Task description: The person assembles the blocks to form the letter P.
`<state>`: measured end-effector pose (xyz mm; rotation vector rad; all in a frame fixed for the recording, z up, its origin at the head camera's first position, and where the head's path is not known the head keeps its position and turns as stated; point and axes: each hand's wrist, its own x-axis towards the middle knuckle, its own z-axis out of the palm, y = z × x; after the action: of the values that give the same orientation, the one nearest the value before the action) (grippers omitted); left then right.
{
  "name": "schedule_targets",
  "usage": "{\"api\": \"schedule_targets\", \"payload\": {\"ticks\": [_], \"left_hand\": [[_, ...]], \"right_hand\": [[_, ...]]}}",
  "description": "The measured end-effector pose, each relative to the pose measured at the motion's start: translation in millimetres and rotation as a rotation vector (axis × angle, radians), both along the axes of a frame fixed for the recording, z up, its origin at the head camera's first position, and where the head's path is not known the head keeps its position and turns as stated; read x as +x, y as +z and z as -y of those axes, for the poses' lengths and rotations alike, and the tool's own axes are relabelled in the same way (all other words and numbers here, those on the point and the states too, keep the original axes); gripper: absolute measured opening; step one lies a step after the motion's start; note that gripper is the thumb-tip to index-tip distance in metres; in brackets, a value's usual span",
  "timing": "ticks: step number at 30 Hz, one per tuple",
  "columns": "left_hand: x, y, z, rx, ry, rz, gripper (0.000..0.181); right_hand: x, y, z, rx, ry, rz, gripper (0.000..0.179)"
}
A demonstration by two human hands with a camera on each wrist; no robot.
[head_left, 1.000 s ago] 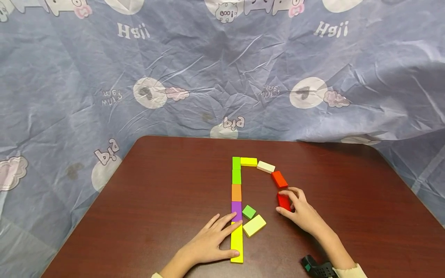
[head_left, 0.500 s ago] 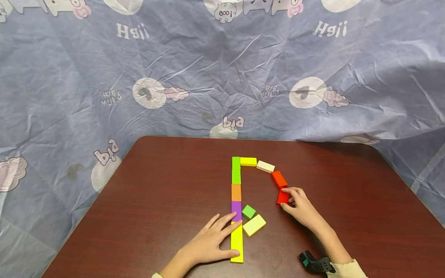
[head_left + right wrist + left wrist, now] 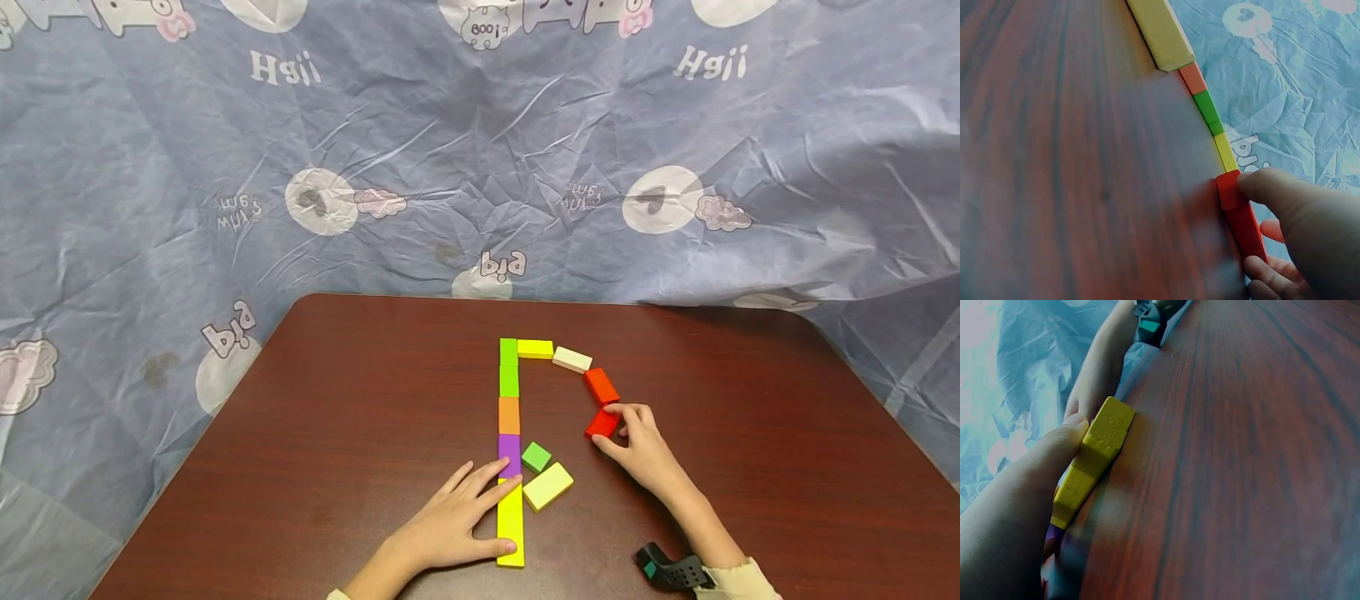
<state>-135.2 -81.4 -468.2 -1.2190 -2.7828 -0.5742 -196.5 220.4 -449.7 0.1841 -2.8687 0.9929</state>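
Note:
My left hand (image 3: 450, 529) lies with spread, straight fingers across a column of blocks. Its fingertips rest on the purple block (image 3: 508, 444) and the yellow blocks (image 3: 510, 517); its thumb touches the near yellow end (image 3: 1110, 425). Between thumb and fingertips, my right hand (image 3: 648, 454) pinches a red block (image 3: 602, 423), which lies slanted on the table. The far end of that red block (image 3: 1244, 225) meets an orange-red block (image 3: 602, 386). From there a white block (image 3: 572, 359) and a yellow block (image 3: 535, 349) curve back to the column's green top (image 3: 508, 352).
Right of the column lie a small green block (image 3: 536, 457) and a pale yellow block (image 3: 548, 487). An orange block (image 3: 508, 415) sits within the column. A black strap device (image 3: 671, 569) is on the right wrist. A patterned grey-blue cloth (image 3: 420, 150) hangs behind the brown table (image 3: 360, 400).
My right hand has turned the red block so its near end swings left, and its far end has come up against the orange-red block. The left hand has stayed in place.

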Motion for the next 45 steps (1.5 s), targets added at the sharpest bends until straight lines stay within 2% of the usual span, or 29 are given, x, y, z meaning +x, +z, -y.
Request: {"api": "schedule_targets", "payload": {"ticks": [6,13,17,21,26,35,45], "left_hand": [[0.0,-0.6,-0.5,0.000,0.002,-0.004,0.071],[0.0,-0.8,-0.8,-0.001,0.004,-0.006,0.071],[0.4,-0.2,-0.4,-0.001,0.004,0.005,0.071],[0.6,0.2,0.0,-0.001,0.002,0.012,0.071],[1.4,1.3,-0.3,-0.007,0.002,0.010,0.070],[1.0,0.8,-0.4,-0.007,0.004,0.007,0.071],[0.8,0.4,-0.4,-0.006,0.010,0.026,0.071]], "right_hand": [[1.5,1.9,0.7,0.011,0.003,-0.026,0.045],[12.4,12.5,19.1,0.143,0.042,-0.127,0.039],[20.8,18.4,46.6,0.183,0.101,-0.080,0.030],[25.0,16.5,75.2,0.198,0.125,-0.012,0.027],[21.0,12.8,91.9,0.200,0.123,0.013,0.027],[8.1,14.2,94.2,0.141,0.111,-0.009,0.027],[6.0,12.4,97.6,0.113,0.110,0.008,0.027]]}}
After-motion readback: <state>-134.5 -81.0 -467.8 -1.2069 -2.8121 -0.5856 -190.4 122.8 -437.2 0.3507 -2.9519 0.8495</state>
